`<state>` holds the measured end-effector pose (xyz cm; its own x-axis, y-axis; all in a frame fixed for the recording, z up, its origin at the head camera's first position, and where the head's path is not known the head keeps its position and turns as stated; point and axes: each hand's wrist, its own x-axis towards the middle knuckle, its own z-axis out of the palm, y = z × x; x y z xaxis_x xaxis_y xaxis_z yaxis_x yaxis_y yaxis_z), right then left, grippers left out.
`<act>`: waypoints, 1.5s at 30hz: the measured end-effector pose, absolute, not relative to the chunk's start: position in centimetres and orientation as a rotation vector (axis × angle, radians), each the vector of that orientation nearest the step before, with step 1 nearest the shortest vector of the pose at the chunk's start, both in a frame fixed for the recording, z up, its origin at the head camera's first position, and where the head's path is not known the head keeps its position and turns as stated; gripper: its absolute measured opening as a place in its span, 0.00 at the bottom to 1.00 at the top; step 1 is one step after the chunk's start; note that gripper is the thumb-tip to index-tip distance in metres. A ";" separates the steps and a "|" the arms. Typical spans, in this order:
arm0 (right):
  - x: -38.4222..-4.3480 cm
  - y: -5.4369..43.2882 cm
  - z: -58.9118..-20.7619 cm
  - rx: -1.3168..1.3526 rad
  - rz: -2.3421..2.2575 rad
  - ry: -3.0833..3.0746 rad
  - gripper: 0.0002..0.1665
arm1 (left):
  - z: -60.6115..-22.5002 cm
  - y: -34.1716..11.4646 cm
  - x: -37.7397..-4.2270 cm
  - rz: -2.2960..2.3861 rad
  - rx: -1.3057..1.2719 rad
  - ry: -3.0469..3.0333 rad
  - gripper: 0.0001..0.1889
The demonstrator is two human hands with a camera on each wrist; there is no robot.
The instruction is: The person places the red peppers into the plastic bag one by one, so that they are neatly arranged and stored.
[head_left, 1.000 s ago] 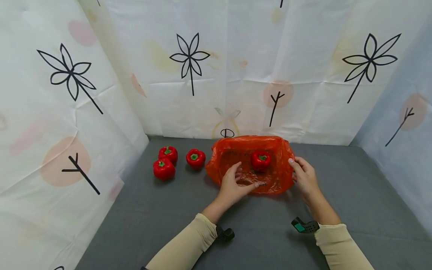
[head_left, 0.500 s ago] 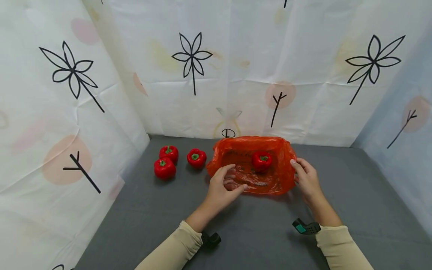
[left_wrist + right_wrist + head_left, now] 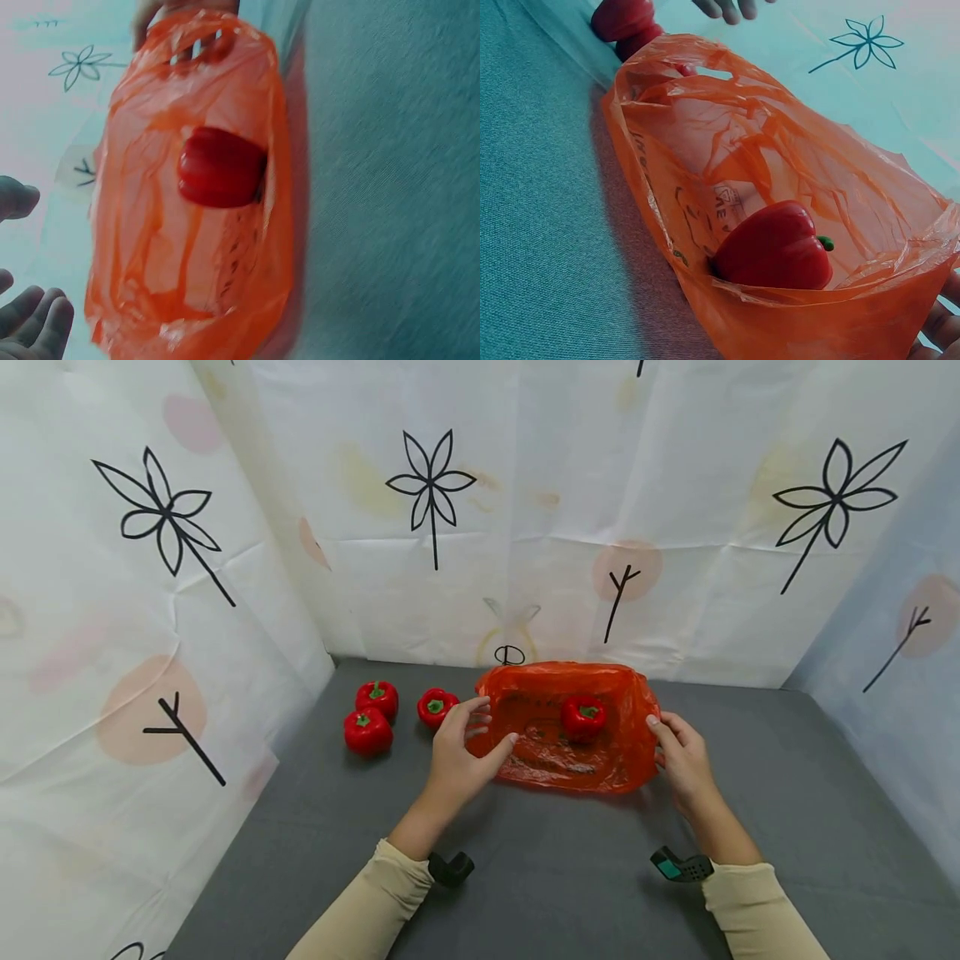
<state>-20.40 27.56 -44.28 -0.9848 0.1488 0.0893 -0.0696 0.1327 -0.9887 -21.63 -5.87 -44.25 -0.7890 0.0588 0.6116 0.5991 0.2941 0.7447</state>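
An orange plastic bag point(image 3: 536, 752) lies with its mouth spread wide, and one red bell pepper point(image 3: 582, 718) rests inside it toward the right. At the bag's right edge my right hand point(image 3: 682, 760) pinches the plastic between thumb and fingers. My left hand point(image 3: 461, 760) hovers over the bag's left end with thumb and fingers spread, holding nothing. Just beyond its fingertips sits another red bell pepper point(image 3: 435, 706), partly covered by the hand. In the right wrist view the bagged pepper point(image 3: 776, 251) lies on its side, its green stem showing.
Two more red bell peppers, a front one point(image 3: 367, 732) and a back one point(image 3: 377, 699), stand close together farther left. Grey cloth point(image 3: 570, 885) covers the table. A white patterned curtain point(image 3: 525, 568) rises behind and at the sides.
My left hand has come out of the bag, moving left and slightly up toward the nearest loose pepper. The right hand keeps its hold on the bag's edge.
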 end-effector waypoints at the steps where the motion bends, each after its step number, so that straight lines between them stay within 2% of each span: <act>1: -20.4 27.6 -44.3 -0.080 1.969 -2.232 0.16 | -44.1 -6.1 -21.8 -1.489 -0.582 -2.093 0.30; 18: -20.3 27.4 -44.5 -0.080 1.976 -2.234 0.18 | -42.9 -11.3 -23.8 -1.278 -0.406 -2.034 0.31; 25: -20.4 27.4 -44.4 -0.096 1.948 -2.258 0.18 | -43.0 -13.1 -24.6 -1.214 -0.359 -1.994 0.28; 35: -20.4 27.3 -44.3 -0.117 1.944 -2.270 0.20 | -43.6 -16.2 -25.6 -1.066 -0.326 -2.003 0.33; 45: -20.3 27.3 -44.4 -0.096 1.932 -2.285 0.23 | -44.8 -18.9 -26.4 -1.020 -0.263 -2.021 0.33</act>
<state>-20.28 27.26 -44.39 -0.9871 0.1437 0.0711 -0.0462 0.1700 -0.9844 -26.35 -18.88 -44.76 -0.6286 -0.1708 0.7587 0.5087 0.6476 0.5673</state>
